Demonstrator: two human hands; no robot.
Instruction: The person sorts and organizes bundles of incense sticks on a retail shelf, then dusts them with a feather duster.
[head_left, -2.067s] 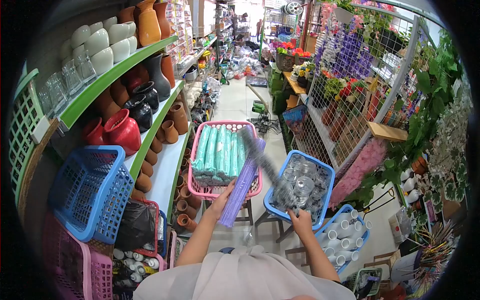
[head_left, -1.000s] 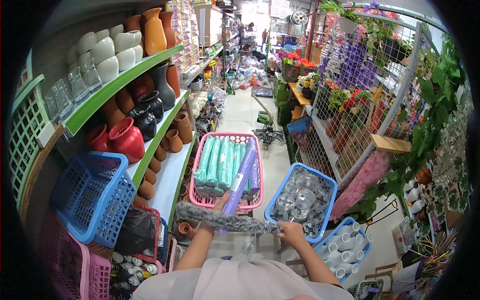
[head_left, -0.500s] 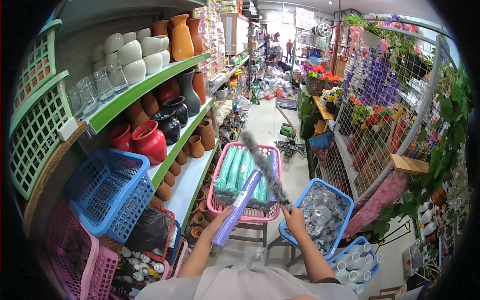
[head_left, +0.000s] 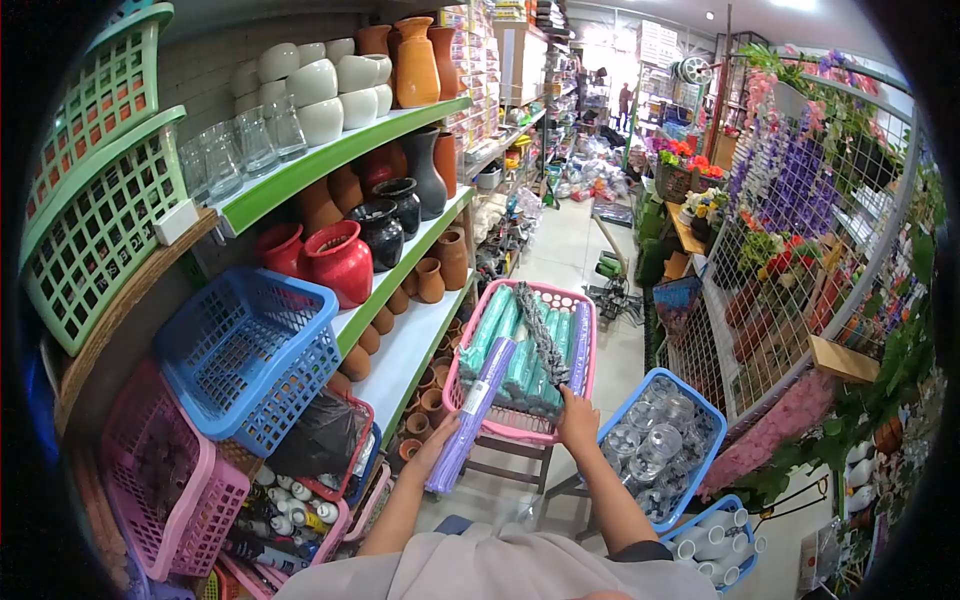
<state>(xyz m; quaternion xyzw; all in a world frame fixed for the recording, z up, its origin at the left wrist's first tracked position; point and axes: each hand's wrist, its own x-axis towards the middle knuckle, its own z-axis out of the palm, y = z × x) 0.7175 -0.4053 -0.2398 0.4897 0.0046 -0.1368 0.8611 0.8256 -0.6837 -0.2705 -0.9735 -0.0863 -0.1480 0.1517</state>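
My left hand (head_left: 436, 449) is wrapped round the lower part of a long purple packet (head_left: 474, 411), whose top leans over the left front of a pink basket (head_left: 590, 345). In my right hand (head_left: 578, 418) is the near end of a dark grey, rough-textured bundle (head_left: 541, 338), slanting away over the basket. Teal wrapped rolls (head_left: 489, 331) lie side by side in the basket, with another purple packet (head_left: 580, 341) along its right side. The basket rests on a dark stool (head_left: 516, 452).
Right of the pink basket stands a blue basket (head_left: 712, 455) of clear plastic cups, with white vases (head_left: 712, 540) in another basket below. Shelves with a green edge (head_left: 350, 138) hold pots on the left. A wire rack (head_left: 775, 250) with flowers stands right.
The camera view has turned, shifting the scene rightward. The dark grey bundle has come down from a blurred, raised position to lie lower over the pink basket. Both hands keep their holds.
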